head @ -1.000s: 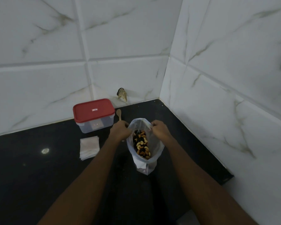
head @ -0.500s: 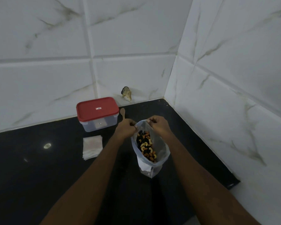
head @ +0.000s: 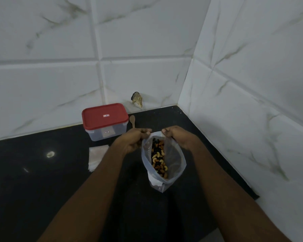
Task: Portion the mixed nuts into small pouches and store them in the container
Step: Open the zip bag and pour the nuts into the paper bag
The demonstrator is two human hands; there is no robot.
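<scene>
A clear plastic bag (head: 175, 163) of mixed nuts (head: 159, 158) stands on the black counter (head: 42, 189), its mouth held apart. My left hand (head: 132, 140) pinches the bag's left rim and my right hand (head: 178, 137) pinches the right rim. Behind and to the left sits a clear container with a red lid (head: 104, 117), closed. A small wooden spoon (head: 132, 121) lies just right of the container, partly hidden by my left hand. A stack of small white pouches (head: 96, 157) lies left of my left forearm.
White marble-look tiled walls (head: 252, 84) meet in a corner behind and right of the bag. A small brownish object (head: 137, 99) leans at the wall base behind the spoon. The counter's right edge ends near the wall at the lower right.
The bag's mouth has been drawn together at the far end, my two hands coming closer. The view has shifted slightly; container, spoon and pouches stay put.
</scene>
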